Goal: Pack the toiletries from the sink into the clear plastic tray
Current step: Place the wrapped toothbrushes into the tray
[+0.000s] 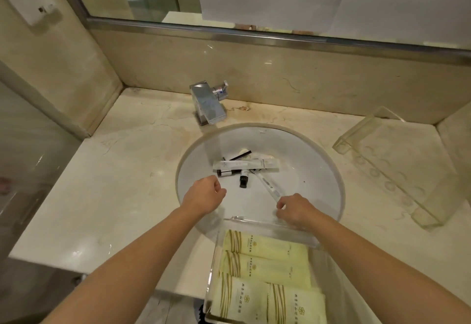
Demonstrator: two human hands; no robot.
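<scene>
Four yellow packets (265,267) already lie flat and side by side in the clear plastic tray (270,224), which sits at the near rim of the sink (318,171), likely so each carry is short. From the head view, the remaining toiletries (244,168) lie heaped in the basin: white sachets and small dark-capped bottles. The right hand (295,210) pinches the near end of a long slim sachet (267,186), fingers closed on it. The left hand (204,193) hovers loosely curled, holding nothing, beside the pile. A second clear holder (390,168) rests apart on the surface (114,183).
</scene>
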